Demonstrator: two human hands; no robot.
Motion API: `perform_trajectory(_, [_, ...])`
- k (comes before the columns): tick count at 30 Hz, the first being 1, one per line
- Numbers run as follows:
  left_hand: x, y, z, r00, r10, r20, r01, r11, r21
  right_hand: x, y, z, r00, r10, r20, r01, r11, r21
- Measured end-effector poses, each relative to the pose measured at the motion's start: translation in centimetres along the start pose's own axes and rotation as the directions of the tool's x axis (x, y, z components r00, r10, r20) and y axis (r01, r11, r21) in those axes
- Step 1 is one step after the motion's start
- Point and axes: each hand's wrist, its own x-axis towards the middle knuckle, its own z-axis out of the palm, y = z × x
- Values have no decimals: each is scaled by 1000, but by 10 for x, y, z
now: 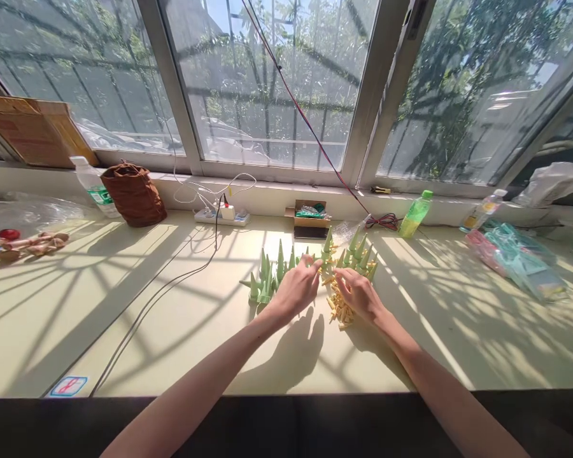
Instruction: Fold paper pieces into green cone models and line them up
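My left hand (298,282) is raised over the table at the edge of a group of light green pointed cones (263,280). Its thumb and fingers are drawn together; whatever sits between them is too small to make out. Close by on the right, my right hand (358,291) hovers over a heap of small yellow peg-like pieces (342,315), its fingertips also pinched, their content unclear. The two hands' fingertips point at each other with a small gap. Behind the right hand stand more green cones (363,254), some with yellow bits showing among them.
At the back are a small open cardboard box (312,222), a power strip (229,218) with cables, and a green bottle (415,214). Plastic bags (523,261) lie at right. A brown cloth bag (134,195) and a clear bottle (94,186) stand at left.
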Motion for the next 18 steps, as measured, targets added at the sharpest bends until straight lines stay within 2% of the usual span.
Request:
perform_trajectory(4, [7, 4, 6, 997, -11, 79, 4, 996, 87, -5, 8, 2, 999, 53, -10, -52, 996, 77])
perform_trajectory(9, [7, 5, 11, 991, -73, 114, 60, 992, 114, -6, 10, 2, 998, 66, 4, -66, 989, 132])
perform_trajectory(14, [7, 3, 16, 989, -99, 111, 91, 993, 77, -3, 4, 6, 996, 50, 73, -56, 994, 90])
perform_trajectory(18, [7, 2, 19, 993, -77, 84, 74, 997, 35, 0, 0, 10, 993, 26, 118, -30, 999, 27])
